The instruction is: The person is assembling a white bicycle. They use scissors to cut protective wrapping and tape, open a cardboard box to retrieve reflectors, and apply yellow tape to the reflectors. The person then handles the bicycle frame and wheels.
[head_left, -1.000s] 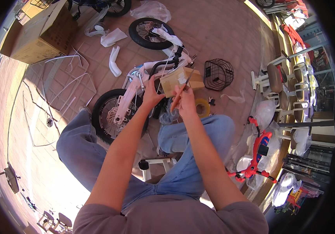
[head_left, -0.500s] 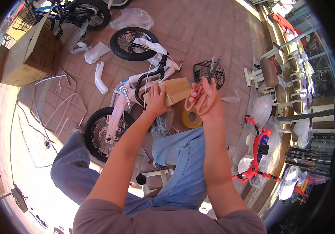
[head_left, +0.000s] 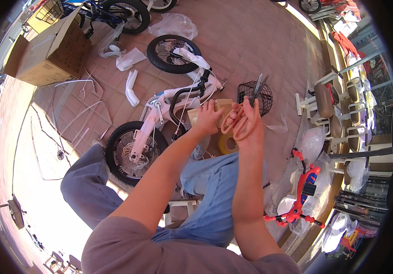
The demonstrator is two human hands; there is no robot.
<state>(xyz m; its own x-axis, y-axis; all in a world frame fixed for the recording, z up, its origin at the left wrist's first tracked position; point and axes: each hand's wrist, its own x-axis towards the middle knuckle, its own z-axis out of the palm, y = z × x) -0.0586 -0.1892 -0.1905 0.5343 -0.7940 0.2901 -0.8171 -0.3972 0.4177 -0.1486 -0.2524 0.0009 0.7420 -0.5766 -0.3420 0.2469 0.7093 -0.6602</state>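
My right hand (head_left: 247, 122) is closed on a pair of scissors with tan loop handles (head_left: 242, 130), the dark blades pointing up and away. Just left of it, my left hand (head_left: 208, 119) has its fingers spread over a small brown cardboard box (head_left: 224, 105). My hand hides much of that box, and I cannot tell how firmly it touches. A roll of yellow tape (head_left: 226, 144) sits below the scissors, partly covered. Past my left forearm lies a pale pink and white child's bicycle (head_left: 144, 137) on its side.
A black wire basket (head_left: 262, 102) rests beyond the scissors. A large open carton (head_left: 52, 57) stands far left, near loose white strips and a white foam tube (head_left: 132, 89). To the right are a red ride-on toy (head_left: 299, 196) and a row of seats (head_left: 324, 100).
The view has shifted, so the scene sits farther right. My left hand's fingers have spread and changed position over the small box. My right hand keeps hold of the scissors.
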